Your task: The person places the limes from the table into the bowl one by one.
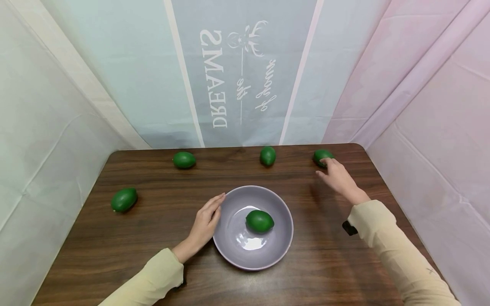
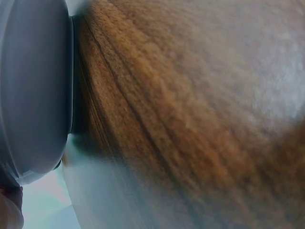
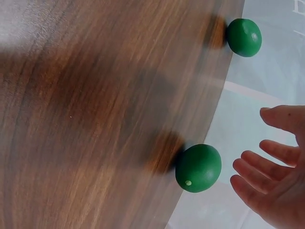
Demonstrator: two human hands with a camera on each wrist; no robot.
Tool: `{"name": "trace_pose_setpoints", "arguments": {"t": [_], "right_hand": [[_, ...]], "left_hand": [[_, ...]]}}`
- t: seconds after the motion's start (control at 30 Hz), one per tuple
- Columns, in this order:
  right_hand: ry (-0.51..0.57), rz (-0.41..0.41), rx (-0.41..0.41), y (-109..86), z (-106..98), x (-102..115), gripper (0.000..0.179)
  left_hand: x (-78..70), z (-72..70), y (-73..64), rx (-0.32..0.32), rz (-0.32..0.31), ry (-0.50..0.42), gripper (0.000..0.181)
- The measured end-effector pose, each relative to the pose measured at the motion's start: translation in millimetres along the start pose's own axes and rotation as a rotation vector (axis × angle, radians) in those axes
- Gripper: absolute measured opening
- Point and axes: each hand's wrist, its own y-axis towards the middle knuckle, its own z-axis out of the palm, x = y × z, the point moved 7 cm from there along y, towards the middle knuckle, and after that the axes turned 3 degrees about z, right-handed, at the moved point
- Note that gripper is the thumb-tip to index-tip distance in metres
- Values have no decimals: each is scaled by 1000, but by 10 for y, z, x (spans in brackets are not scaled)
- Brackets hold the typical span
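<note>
A grey-purple bowl (image 1: 233, 255) stands on the table with one green lime (image 1: 260, 221) inside it. My left hand (image 1: 204, 223) rests against the bowl's left rim, fingers straight. In the left wrist view the side of the bowl (image 2: 35, 86) fills the left edge, and only a bit of finger shows at the bottom corner. At the far right, my right hand (image 1: 338, 176) reaches over another lime (image 1: 320, 156), covering part of it. The right wrist view shows this lime (image 3: 198, 168) apart from the spread fingers (image 3: 257, 176), with nothing between them and the thumb.
Along the back edge of the wooden table (image 1: 168, 182) lie a lime (image 1: 268, 156) near the middle and another lime (image 1: 184, 160) to its left. One more lime (image 1: 124, 199) lies at the left side. A printed cloth (image 1: 245, 85) hangs behind, with pale cloth at both sides.
</note>
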Motion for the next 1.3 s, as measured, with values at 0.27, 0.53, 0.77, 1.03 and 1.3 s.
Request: {"name": "trace_pose_setpoints", "arguments": {"t": [0.27,0.53,0.77,1.03,1.3], "right_hand": [[17,21,-10,56,-60,-55,52],[20,47,-55,118,-103,-113,50],[34,79,-70,177,-141,-146,51],[55,105,-68,254,-160,-202,52],[52,119,-83,321,-168,-242,52]], "left_hand": [[2,-7,7,1,-7,-7,32],[-2,-4,19,4,-6,-10,32],[16,-2,28,2,-8,-6,32],[9,-8,34,2,-2,-3,32],[7,-17,40,0,-12,-4,32]]}}
